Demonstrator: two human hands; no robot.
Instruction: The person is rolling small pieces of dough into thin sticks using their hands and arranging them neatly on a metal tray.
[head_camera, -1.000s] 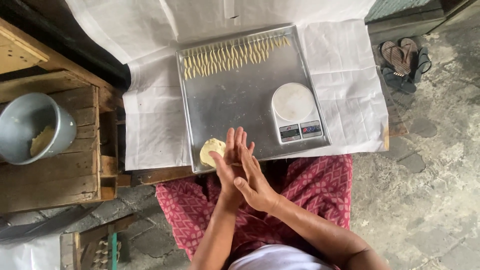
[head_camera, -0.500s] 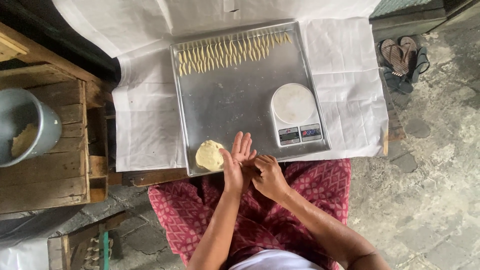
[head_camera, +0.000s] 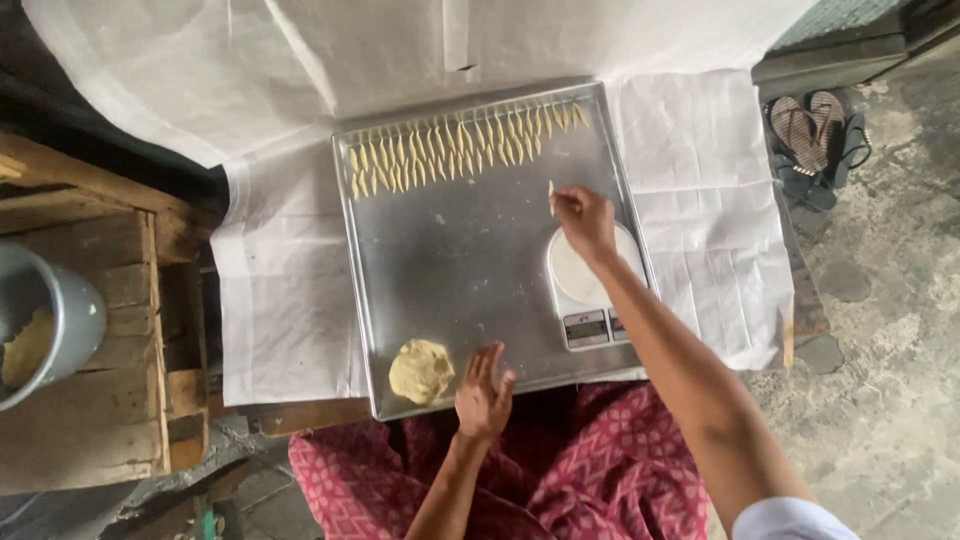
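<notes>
Right hand (head_camera: 585, 222) is out over the tray (head_camera: 470, 270), fingertips pinched on a thin dough strip (head_camera: 551, 196), just short of the row of strips (head_camera: 460, 150) beyond it. Left hand (head_camera: 483, 395) rests open, fingers spread, with the dough ball (head_camera: 421, 371) just beside it.

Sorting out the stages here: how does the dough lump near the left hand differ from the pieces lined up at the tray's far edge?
The round pale-yellow dough lump is one thick, uneven mound; the thin rolled dough strips are many, slender and pointed. The lump sits alone at the metal tray's near edge; the strips stand in rows along the far edge. Both share the same yellowish colour.
</notes>
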